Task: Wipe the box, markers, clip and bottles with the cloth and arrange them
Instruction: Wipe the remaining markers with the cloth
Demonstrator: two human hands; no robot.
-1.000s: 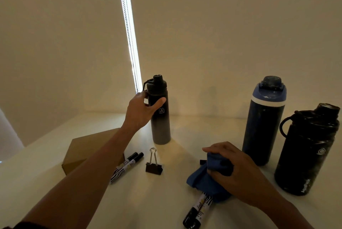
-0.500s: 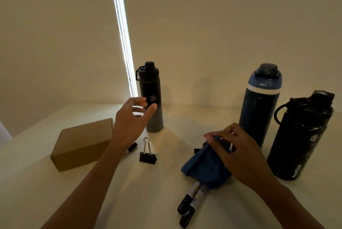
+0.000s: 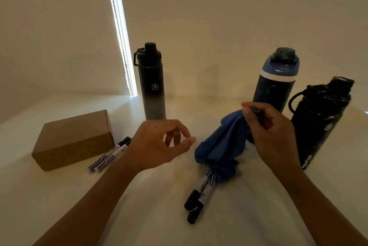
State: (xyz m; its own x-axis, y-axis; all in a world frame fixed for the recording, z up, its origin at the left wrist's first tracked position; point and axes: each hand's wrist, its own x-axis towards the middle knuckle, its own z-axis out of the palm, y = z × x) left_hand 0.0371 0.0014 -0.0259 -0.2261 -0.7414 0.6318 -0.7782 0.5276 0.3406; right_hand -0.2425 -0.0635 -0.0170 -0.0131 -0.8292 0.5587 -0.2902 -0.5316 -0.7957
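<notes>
Near the slim bottle (image 3: 153,86), left hand (image 3: 159,144): hovers over the table (image 3: 59,196) just in front of it, fingers loosely curled, thumb apart from them, holding nothing.
Slim bottle: upright at the back, black fading to grey, cap on, touched by neither hand.
Right hand (image 3: 272,134): to the right of the slim bottle and nearer the person, fingertips pinched on the top of the cloth (image 3: 221,146).
Cloth: blue, drawn up into a peak under that pinch; its lower end lies bunched on the table over two markers.
Covered markers (image 3: 201,194): side by side, in front and to the right of the slim bottle, black caps poking out toward the person.
Box (image 3: 73,140): brown cardboard, closed, flat on the table, left of the slim bottle and nearer.
Loose markers (image 3: 111,156): together just beside the box's right end.
Blue-lidded bottle (image 3: 276,86): upright, right of the slim bottle, behind the right hand.
Handled black bottle (image 3: 318,122): upright, farthest right.
</notes>
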